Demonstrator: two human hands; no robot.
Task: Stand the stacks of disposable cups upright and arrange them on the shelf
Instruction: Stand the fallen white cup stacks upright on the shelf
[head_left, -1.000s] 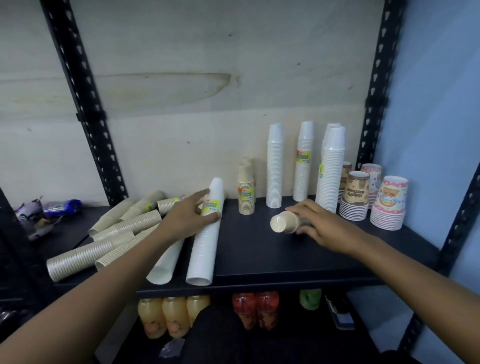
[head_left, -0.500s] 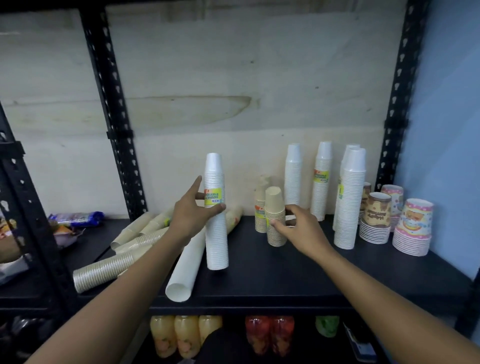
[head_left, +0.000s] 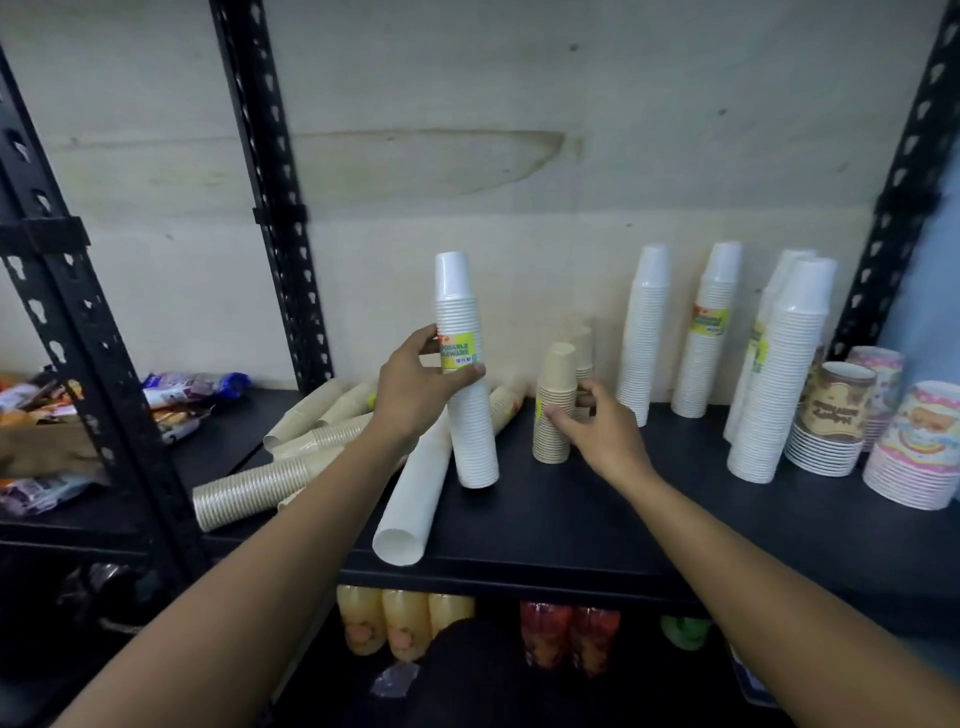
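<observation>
Both arms reach up from the bottom corners of the frame toward the black shelf (head_left: 597, 519), forearms bare and nearly straight.

The left hand (head_left: 415, 387) sits at centre frame, wrist bent slightly back, wrapped around the tall white stack (head_left: 465, 374) at its yellow label. The thumb lies across the front just under the label and the fingers curl round the far side, so the hand is closed on the stack. That stack stands upright on the shelf, its base a little in from the front edge.

The right hand (head_left: 597, 431) is just right of centre, palm facing left, fingers loosely curled against the short tan stack (head_left: 555, 410). The thumb touches its front and the fingertips go behind it; the grip looks light, closed around the lower half. This stack also stands upright, just beside the white one, with another tan stack (head_left: 583, 353) blurred behind it.

A second long white stack (head_left: 415, 499) lies on its side at lower centre, open mouth toward the shelf edge, leaning against the base of the held one. Left of it several tan stacks (head_left: 260, 483) lie tipped over in a heap. At the right, four white stacks (head_left: 644, 332) stand against the wall, with printed cups (head_left: 914, 447) near the right edge.
</observation>
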